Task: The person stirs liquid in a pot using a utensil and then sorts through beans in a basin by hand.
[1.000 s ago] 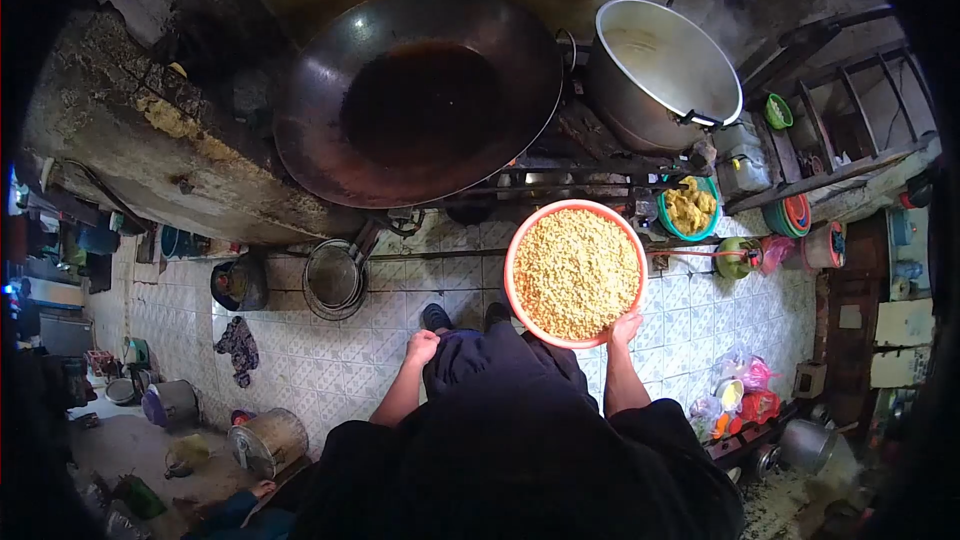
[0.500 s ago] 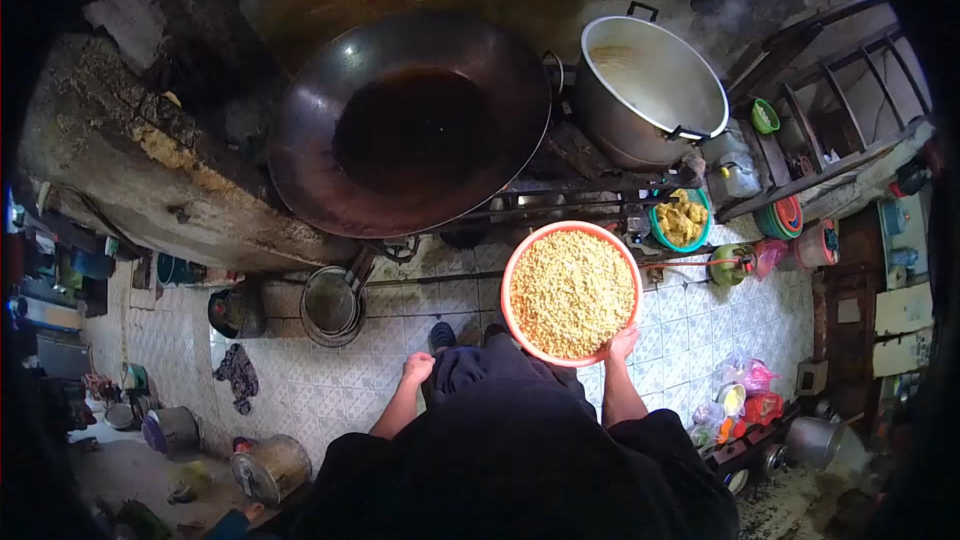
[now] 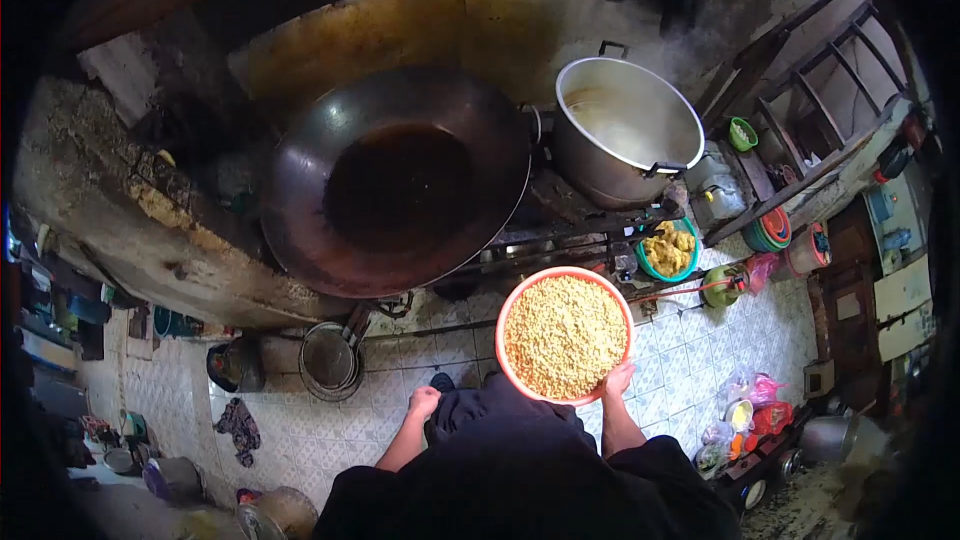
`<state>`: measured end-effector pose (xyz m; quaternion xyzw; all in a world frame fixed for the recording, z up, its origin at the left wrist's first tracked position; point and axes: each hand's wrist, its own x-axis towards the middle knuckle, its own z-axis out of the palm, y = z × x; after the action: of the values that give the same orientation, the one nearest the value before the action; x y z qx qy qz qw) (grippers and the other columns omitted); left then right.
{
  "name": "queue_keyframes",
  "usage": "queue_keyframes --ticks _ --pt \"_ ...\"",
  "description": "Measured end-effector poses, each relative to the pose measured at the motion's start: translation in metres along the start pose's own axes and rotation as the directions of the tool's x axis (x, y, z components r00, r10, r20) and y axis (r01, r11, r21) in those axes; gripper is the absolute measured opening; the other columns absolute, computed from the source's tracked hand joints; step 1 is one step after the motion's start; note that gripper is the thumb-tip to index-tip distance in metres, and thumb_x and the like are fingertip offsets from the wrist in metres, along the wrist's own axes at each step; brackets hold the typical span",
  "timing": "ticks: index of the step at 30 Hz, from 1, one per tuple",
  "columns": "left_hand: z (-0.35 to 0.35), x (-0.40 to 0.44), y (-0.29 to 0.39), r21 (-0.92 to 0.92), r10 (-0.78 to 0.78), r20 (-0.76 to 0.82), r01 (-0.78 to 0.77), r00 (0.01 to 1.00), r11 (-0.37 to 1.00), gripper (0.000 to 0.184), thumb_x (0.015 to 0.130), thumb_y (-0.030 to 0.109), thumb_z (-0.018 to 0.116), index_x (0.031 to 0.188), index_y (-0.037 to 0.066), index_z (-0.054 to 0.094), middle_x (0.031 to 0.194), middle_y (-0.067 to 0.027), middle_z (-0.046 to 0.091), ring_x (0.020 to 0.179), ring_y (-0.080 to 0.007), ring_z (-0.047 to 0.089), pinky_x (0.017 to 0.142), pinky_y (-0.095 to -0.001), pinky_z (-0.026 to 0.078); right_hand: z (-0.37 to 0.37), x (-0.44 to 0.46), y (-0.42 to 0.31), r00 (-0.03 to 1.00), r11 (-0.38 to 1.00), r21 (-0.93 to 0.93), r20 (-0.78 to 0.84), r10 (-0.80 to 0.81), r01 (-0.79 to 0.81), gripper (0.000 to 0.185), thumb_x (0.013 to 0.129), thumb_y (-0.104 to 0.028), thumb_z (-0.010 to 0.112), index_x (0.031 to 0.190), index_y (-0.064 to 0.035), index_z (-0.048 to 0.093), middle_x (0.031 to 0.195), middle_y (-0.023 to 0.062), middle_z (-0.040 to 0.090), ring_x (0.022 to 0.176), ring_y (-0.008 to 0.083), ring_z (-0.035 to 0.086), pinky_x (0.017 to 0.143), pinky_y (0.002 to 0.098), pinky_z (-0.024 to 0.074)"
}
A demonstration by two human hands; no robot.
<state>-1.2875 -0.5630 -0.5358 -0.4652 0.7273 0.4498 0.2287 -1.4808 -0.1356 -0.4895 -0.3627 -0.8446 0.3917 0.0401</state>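
Note:
My right hand [image 3: 619, 380] grips the lower right rim of an orange-red plastic basin [image 3: 633, 325], which I carry in front of my body. Small pale-yellow pieces [image 3: 565, 335] fill the basin nearly to its rim. At my left side, my left hand [image 3: 424, 401] is closed with nothing visible in it, apart from the basin. Beyond the basin stands a large dark wok [image 3: 300, 175] with dark liquid [image 3: 400, 185] in its bottom. To its right is a tall metal pot [image 3: 600, 165] with cloudy, steaming contents.
A teal basin of yellow chunks [image 3: 669, 248] sits below the pot, near a green gas cylinder [image 3: 722, 285]. Stacked pans [image 3: 330, 355] lie on the tiled floor [image 3: 410, 352] at left. Plastic bags [image 3: 770, 418] lie at right. A dark ladder-like frame [image 3: 815, 110] leans at upper right.
The view has tilted upward, so the wok and pot sit lower in the picture. The basin stays in my right hand, slightly lower in view. My left hand remains closed.

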Motion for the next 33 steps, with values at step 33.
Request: queue_keyframes --ticks 33 --pt "-0.002 -0.042 0.011 0.064 0.048 0.029 -0.05 0.998 0.997 0.032 0.071 0.036 0.065 0.086 0.008 0.068 0.085 -0.0126 0.066 0.083 -0.023 0.062 0.074 -0.0326 0.047 -0.009 -0.009 -0.073 0.923 0.893 -0.333 -0.132 -0.362 0.303 0.037 0.083 -0.027 0.053 0.111 -0.0031 0.048 0.116 0.0199 0.045 0.111 0.0346 0.042 0.088 0.046 0.0385"
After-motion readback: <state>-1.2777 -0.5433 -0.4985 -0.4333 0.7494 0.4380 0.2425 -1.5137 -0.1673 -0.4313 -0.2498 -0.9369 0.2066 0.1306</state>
